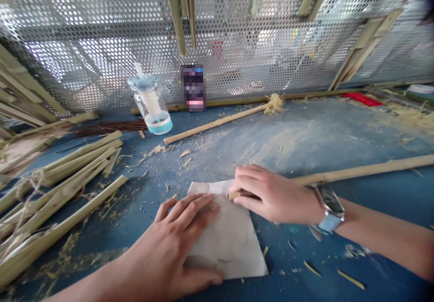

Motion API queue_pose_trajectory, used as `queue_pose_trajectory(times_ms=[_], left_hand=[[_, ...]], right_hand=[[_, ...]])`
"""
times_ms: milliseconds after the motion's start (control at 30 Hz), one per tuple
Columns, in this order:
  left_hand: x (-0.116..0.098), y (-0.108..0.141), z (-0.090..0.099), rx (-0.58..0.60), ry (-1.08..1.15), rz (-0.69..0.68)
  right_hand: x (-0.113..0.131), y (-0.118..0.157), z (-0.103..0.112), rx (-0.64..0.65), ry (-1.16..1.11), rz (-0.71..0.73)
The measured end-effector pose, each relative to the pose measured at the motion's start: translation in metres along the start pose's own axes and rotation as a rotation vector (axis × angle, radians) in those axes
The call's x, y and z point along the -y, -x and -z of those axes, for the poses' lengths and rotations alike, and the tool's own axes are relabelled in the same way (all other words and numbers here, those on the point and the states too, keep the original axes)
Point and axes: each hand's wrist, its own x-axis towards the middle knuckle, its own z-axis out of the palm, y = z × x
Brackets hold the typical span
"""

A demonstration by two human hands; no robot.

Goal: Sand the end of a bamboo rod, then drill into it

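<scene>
My left hand [179, 234] lies flat with its fingers stretched out on a pale grey sheet [230, 247], which looks like paper and rests on the blue tabletop. My right hand [261, 189] is closed around a bamboo stick [366, 170] close to one end. That end pokes out between thumb and fingers, over the sheet's upper right corner. From behind the wrist the stick runs off to the right edge of the view. A watch with a light blue band [330, 207] is on my right wrist.
Split bamboo pieces [68, 175] tied with string lie at the left. Farther back are a clear bottle [152, 105], a phone [193, 87] and another bamboo stick [217, 123] with a frayed tip. A perforated metal panel [237, 35] closes off the back. Shavings litter the blue table [217, 155].
</scene>
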Motion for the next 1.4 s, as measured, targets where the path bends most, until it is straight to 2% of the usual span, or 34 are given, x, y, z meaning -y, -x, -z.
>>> queue_pose_trajectory(times_ms=[33, 200, 400, 467, 600, 667, 800, 867, 967, 1033, 1200, 1267, 1400], left_hand=[[0.0, 0.0, 0.0, -0.001, 0.004, -0.003], [0.0, -0.001, 0.001, 0.018, 0.01, -0.013], [-0.001, 0.0, 0.002, 0.024, 0.023, 0.008], [-0.002, 0.0, 0.002, 0.02, 0.03, 0.008], [-0.002, -0.003, 0.002, 0.017, 0.029, -0.009], [-0.002, -0.004, 0.002, -0.001, 0.029, -0.013], [-0.002, -0.003, 0.001, -0.01, 0.019, -0.006], [-0.002, -0.002, 0.002, -0.009, 0.032, -0.004], [-0.003, -0.002, 0.002, -0.007, 0.048, -0.008], [-0.003, -0.002, 0.002, -0.007, 0.035, -0.007], [-0.002, -0.001, 0.001, -0.026, 0.029, -0.004], [-0.002, -0.002, 0.001, -0.029, 0.035, -0.006], [-0.003, -0.003, 0.002, -0.017, 0.047, -0.004]], right_hand=[[0.001, 0.0, 0.0, -0.01, 0.005, 0.002], [0.026, 0.007, -0.009, 0.086, 0.052, 0.237], [-0.012, -0.001, -0.002, -0.058, 0.088, 0.041], [-0.008, -0.002, -0.003, -0.057, 0.061, 0.059], [0.014, -0.001, -0.006, 0.038, -0.028, 0.204], [0.007, -0.002, -0.003, 0.035, -0.038, 0.178], [-0.017, -0.003, 0.004, -0.071, -0.012, 0.046], [-0.01, 0.0, 0.001, -0.061, 0.008, 0.093], [0.011, 0.004, -0.007, 0.046, 0.062, 0.244], [0.011, 0.004, -0.008, 0.057, 0.076, 0.275], [-0.027, -0.004, 0.004, -0.099, 0.04, 0.071], [-0.021, -0.004, 0.003, -0.092, 0.031, 0.088], [0.013, 0.001, -0.007, 0.01, 0.069, 0.234]])
